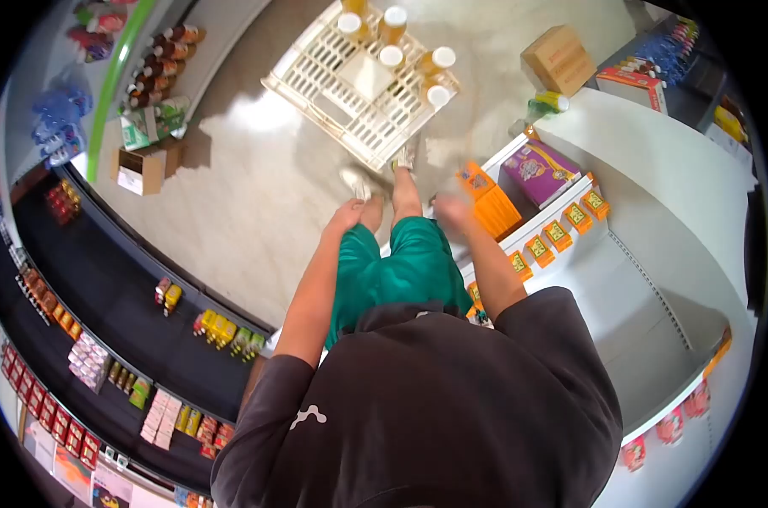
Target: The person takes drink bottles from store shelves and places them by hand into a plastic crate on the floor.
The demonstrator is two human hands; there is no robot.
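Beside the white shelf unit (646, 284), leaning forward over green shorts (398, 267), draping the left hand (343, 218) across the left knee, fingers lying loosely extended and showing no object in their hold. Over on the right, holding the right hand (454, 209) out, badly smeared, close against the left side of the orange carton (496, 213) in view: impossible to tell finger opening, grip or touch there. Having that carton on the lower shelf, just left of the purple box (541, 173), with small orange packs (558, 236) lining up nearer. Facing, out ahead on the floor (257, 169), the cream crate (343, 134), bearing amber jars (392, 30) with white lids.
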